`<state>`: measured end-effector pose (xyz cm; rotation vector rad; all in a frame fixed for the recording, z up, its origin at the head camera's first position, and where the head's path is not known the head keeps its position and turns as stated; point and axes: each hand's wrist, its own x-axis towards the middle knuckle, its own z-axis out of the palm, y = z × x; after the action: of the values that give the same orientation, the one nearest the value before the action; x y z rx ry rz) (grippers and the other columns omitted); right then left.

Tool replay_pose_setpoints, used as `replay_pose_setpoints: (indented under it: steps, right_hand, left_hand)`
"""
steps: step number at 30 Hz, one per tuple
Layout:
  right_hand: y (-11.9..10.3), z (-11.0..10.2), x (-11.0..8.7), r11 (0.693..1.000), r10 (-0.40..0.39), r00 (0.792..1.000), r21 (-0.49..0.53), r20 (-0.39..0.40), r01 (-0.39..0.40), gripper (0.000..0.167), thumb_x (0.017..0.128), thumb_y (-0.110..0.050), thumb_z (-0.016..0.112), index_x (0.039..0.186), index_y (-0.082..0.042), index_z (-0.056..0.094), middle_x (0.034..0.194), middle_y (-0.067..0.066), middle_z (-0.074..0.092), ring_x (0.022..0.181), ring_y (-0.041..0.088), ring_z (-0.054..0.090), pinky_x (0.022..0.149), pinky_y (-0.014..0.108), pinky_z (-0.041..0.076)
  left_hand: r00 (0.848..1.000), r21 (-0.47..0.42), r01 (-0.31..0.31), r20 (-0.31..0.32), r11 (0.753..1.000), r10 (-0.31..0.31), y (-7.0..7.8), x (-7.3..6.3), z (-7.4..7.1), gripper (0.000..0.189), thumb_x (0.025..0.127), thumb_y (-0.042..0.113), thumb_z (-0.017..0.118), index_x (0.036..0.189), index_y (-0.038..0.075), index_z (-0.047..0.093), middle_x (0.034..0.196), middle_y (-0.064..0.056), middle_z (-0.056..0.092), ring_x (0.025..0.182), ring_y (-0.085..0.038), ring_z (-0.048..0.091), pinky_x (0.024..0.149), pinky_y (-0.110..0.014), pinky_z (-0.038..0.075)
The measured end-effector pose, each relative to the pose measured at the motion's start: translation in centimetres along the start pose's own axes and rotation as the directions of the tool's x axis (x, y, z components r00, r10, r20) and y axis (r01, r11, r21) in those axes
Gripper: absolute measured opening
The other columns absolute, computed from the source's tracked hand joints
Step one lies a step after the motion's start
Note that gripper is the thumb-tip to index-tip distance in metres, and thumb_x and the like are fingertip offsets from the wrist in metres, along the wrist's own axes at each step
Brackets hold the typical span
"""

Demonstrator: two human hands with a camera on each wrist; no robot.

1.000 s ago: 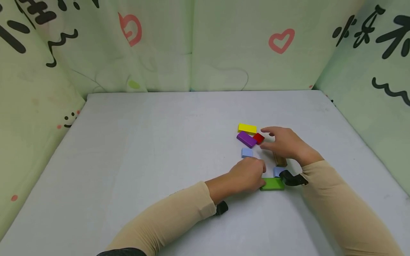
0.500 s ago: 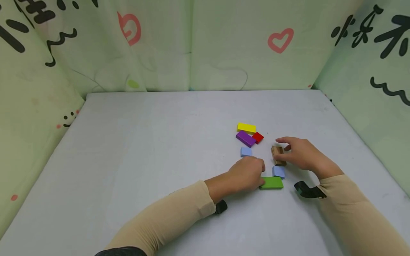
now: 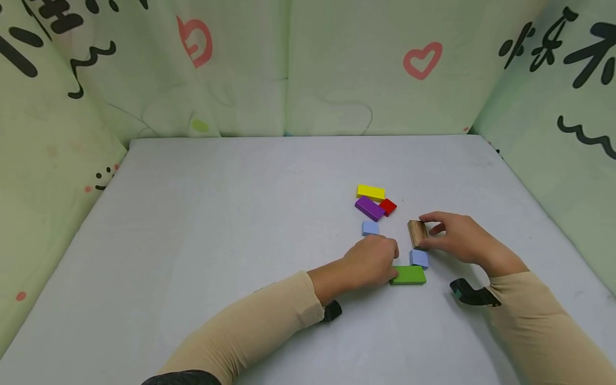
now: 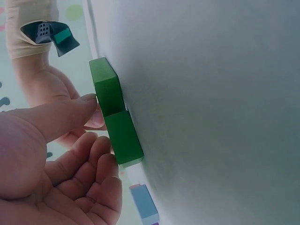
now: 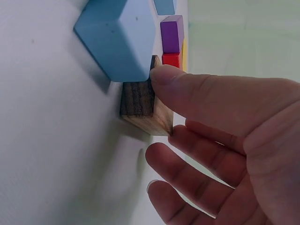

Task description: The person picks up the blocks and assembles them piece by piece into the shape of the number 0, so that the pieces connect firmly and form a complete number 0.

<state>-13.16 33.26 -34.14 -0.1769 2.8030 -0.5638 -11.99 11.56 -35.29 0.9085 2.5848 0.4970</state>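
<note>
My left hand (image 3: 370,262) has its fingers curled beside the green blocks. In the left wrist view the thumb tip lies at one green block (image 4: 108,89), with the fingers by a second green block (image 4: 124,138) that abuts it; the index fingertip is hidden. My right hand (image 3: 457,238) holds a brown wooden block (image 3: 417,234) by its ends between thumb and index finger, the other fingers loosely bent. Just in front of that block lies a light blue block (image 3: 418,259), close behind the visible green block (image 3: 409,275).
Beyond my left hand is another light blue block (image 3: 370,228). Farther back, a purple block (image 3: 369,208), a red block (image 3: 387,207) and a yellow block (image 3: 370,193) lie close together. The white table (image 3: 216,224) is enclosed by printed pale green cloth (image 3: 337,69).
My right hand has drawn back from beside the red block, to the right and nearer, and its thumb and index finger now hold the wooden block. The left hand has stayed in place.
</note>
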Motion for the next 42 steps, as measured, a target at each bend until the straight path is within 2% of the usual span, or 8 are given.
replay_pose_setpoints:
  steps: [23,42]
  right_hand:
    - [-0.28,0.39,0.35,0.999,-0.016,1.0,0.045,0.0,0.016,0.063,0.09,-0.031,0.076,0.138,0.002,0.054,0.111,0.023,0.068,0.111,0.044,0.056,0.083,0.053,0.05]
    - [-0.26,0.4,0.15,0.999,-0.014,1.0,0.041,0.022,0.013,0.061,0.09,-0.03,0.076,0.138,0.001,0.054,0.113,0.024,0.067,0.113,0.044,0.055,0.085,0.056,0.05]
  left_hand:
    - [1.0,0.006,-0.01,0.0,1.0,0.01,-0.03,-0.06,-0.12,0.029,0.091,0.029,0.075,0.116,0.015,0.07,0.099,0.009,0.067,0.084,-0.004,0.056,0.075,-0.014,0.047]
    - [1.0,0.001,0.002,0.006,1.0,-0.002,-0.02,0.06,-0.07,0.03,0.091,0.031,0.076,0.116,0.016,0.07,0.098,0.01,0.066,0.084,-0.004,0.055,0.074,-0.015,0.046]
